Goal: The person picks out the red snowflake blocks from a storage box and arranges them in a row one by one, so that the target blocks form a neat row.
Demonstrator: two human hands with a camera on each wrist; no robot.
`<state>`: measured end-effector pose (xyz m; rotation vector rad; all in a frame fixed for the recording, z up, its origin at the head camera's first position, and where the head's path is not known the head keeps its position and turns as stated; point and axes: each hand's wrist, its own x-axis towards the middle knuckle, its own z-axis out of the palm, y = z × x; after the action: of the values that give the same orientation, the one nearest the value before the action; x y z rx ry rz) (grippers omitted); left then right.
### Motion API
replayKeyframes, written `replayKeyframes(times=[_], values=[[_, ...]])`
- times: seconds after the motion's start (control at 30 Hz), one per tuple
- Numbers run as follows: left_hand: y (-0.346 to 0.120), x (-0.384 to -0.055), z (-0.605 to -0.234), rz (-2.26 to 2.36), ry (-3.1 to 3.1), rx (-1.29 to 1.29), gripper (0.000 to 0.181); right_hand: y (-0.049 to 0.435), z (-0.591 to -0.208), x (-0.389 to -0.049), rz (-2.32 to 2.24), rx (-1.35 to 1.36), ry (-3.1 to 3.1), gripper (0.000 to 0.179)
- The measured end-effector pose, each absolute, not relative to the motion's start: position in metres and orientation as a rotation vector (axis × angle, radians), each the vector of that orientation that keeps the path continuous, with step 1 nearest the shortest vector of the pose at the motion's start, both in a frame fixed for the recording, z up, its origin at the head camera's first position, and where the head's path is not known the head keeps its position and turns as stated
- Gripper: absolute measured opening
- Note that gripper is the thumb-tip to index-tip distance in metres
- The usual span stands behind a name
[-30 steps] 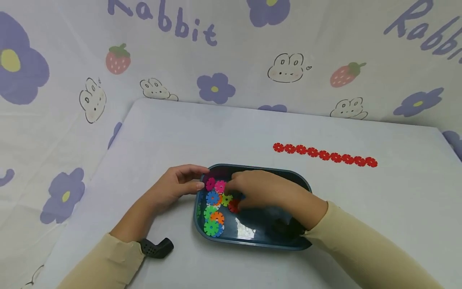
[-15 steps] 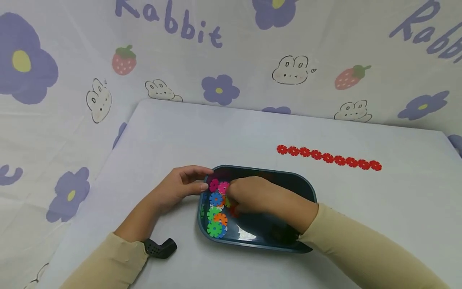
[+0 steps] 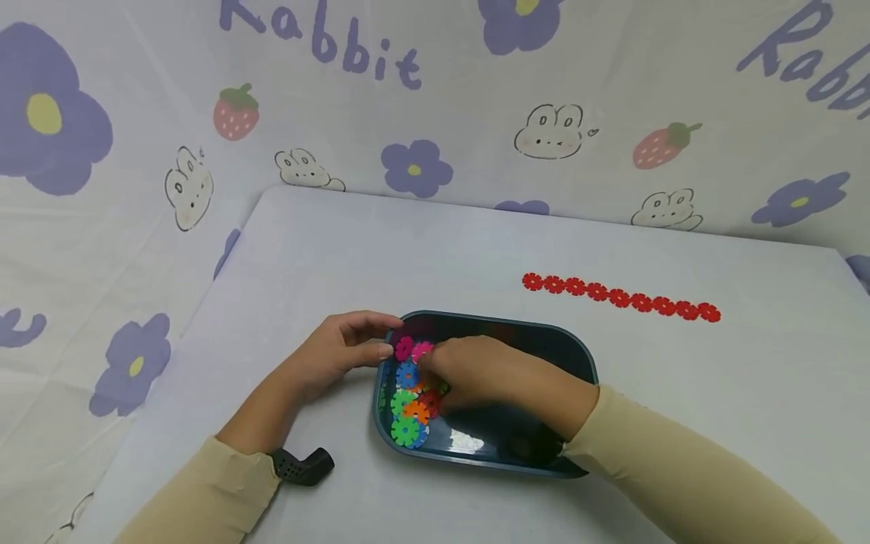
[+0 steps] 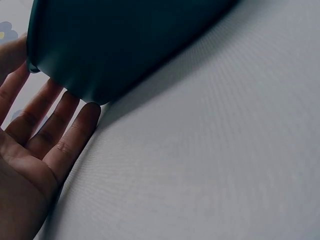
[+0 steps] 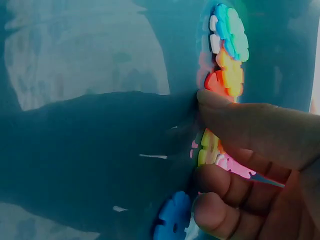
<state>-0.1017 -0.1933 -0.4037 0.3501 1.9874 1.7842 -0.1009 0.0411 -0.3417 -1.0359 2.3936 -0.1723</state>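
A dark teal tray point(image 3: 485, 462) holds several plastic snowflake discs gathered at its left end, among them a blue disc point(image 3: 408, 375), a green disc point(image 3: 405, 431) and a pink disc point(image 3: 422, 350). My left hand point(image 3: 333, 351) rests its extended fingers against the tray's left end, seen from outside in the left wrist view. Inside the tray, my right hand point(image 3: 476, 366) reaches among the discs with bent fingers. In the right wrist view its thumb lies beside a red disc point(image 5: 217, 82), and a yellow-green disc point(image 5: 209, 148) shows between thumb and fingers. No disc appears pinched.
Behind the tray, on the white tabletop point(image 3: 381, 249), lies a straight chain of joined red discs point(image 3: 619, 298). A black device point(image 3: 303, 466) sits at the left wrist. Patterned cloth point(image 3: 462, 98) hangs behind the table.
My right hand has shifted slightly among the discs. A red disc has moved left and nearer me, beside the orange one. My left hand stays at the tray's end.
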Motion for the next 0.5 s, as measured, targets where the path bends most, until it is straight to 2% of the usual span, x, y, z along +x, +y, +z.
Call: replayKeyframes(times=[0.17, 0.5], values=[[-0.1934, -0.1009, -0.4045, 1.787, 1.988, 0.348, 0.041, 0.0406, -0.344, -0.0994, -0.235, -1.096, 2.344, 0.037], [-0.1927, -0.1009, -0.4008, 1.787, 1.997, 0.376, 0.039, 0.0329, -0.3488, -0.0956, -0.356, -1.121, 2.21, 0.021]])
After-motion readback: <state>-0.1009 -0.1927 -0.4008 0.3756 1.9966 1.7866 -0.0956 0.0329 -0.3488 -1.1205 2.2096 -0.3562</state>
